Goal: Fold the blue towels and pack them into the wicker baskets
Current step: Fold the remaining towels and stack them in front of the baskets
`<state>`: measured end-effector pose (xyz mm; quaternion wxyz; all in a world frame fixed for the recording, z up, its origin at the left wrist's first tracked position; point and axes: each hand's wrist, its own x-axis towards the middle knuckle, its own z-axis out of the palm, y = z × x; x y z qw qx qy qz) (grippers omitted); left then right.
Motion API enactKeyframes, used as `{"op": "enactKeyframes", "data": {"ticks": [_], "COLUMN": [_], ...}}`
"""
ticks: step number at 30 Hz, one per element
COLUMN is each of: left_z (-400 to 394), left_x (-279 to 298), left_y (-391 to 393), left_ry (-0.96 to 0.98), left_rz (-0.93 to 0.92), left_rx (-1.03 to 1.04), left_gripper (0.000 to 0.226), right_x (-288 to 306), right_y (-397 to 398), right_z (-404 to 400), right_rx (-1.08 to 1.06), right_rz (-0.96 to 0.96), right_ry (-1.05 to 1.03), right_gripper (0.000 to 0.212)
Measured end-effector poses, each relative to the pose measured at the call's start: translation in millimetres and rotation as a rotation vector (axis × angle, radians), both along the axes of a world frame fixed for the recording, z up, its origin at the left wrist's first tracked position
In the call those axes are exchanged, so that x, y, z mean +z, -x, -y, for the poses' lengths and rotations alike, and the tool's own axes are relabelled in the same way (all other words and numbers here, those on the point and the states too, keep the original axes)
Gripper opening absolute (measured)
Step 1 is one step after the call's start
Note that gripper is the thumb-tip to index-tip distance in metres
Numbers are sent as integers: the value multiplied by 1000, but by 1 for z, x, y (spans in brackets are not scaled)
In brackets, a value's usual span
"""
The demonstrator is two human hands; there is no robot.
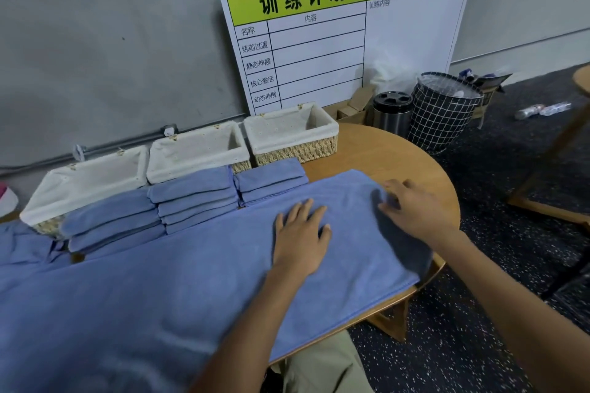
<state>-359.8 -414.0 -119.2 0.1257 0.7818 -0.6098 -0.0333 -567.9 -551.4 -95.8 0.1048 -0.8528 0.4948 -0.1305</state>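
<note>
From the head view, a round wooden table point(383, 150) is seen against a grey wall, on dark speckled flooring; a white board with a green header point(344, 38) is leaned on the wall behind its far edge; a steel canister point(392, 113) and a black grid-patterned bin point(442, 112) are set on the floor beyond the far right edge. Three lined wicker baskets point(198, 150) are ranged along the table's far edge, each showing only its white liner; three stacks of folded blue towels point(194, 199) are placed just in front of them. A large blue towel point(159, 290) is spread flat across the near part of the table, reaching its right edge. The left hand point(300, 239) is laid flat on this towel, fingers straight and spread, grasping nothing. The right hand point(415, 210) is held at the towel's far right corner, blurred; its fingers are curled at the raised cloth, but a grasp cannot be told.
</note>
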Motion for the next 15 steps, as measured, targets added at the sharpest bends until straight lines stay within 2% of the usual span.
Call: {"op": "enactKeyframes", "data": {"ticks": [3,7,12,13,15], "left_z": [5,22,42,44,43], "left_x": [2,14,0,-2,-4], "left_y": [7,39,74,75,74], "left_ry": [20,137,-38,-48,-57], "left_rz": [35,-33,45,48,50], "left_rx": [-13,-215,-227,-217,-220], "left_gripper": [47,51,50,51,52], "right_x": [6,5,12,12,8], "right_y": [8,22,36,37,39], "right_z": [-4,-10,-21,-21,-18], "right_rx": [9,-18,55,78,103], "right_rz": [47,26,-27,23,254], "right_ry": [-108,-125,-126,-173,-315], "right_gripper": [55,60,52,49,43]}}
